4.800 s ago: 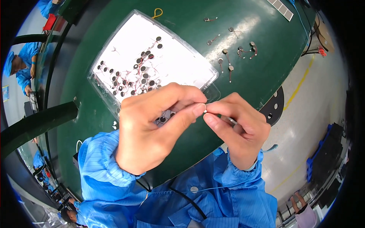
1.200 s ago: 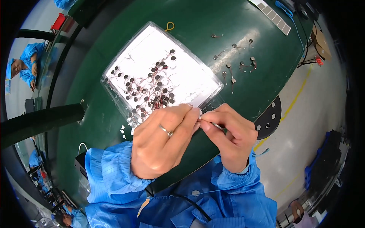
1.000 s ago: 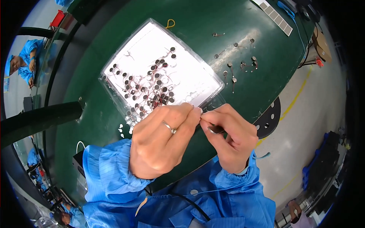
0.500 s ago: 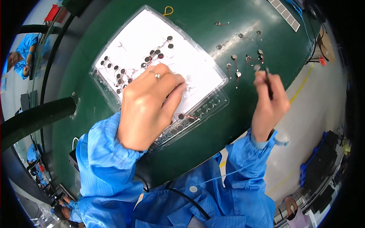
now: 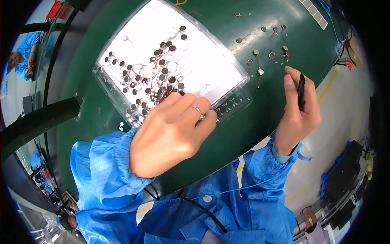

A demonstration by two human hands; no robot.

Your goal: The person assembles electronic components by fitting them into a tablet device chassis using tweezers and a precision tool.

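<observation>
My left hand (image 5: 174,128), with a ring on one finger, reaches over the near edge of a clear plastic tray (image 5: 243,73). Its fingers are bent downward and close together; the tips and whatever they hold are hidden. Just beyond it, many small round black discs with thin red wires (image 5: 163,77) lie jumbled on white sheeting (image 5: 195,53). To the right, my right hand (image 5: 298,101) is raised over the table edge, its fingers curled around a slim black tool (image 5: 301,89). The tool's tip does not show, and no disc is visible at the fingertips.
Several wired discs (image 5: 261,72) lie spread on the green table (image 5: 211,150) right of the tray. A pale segmented strip (image 5: 315,14) and blue cables lie at the far right. A dark padded arm (image 5: 40,122) juts in from the left. Other people sit beyond the left side.
My left hand has shifted toward the tray's near edge, uncovering more discs. The small disc at my right fingertips is gone; one more lies among those on the table. The view has shifted slightly.
</observation>
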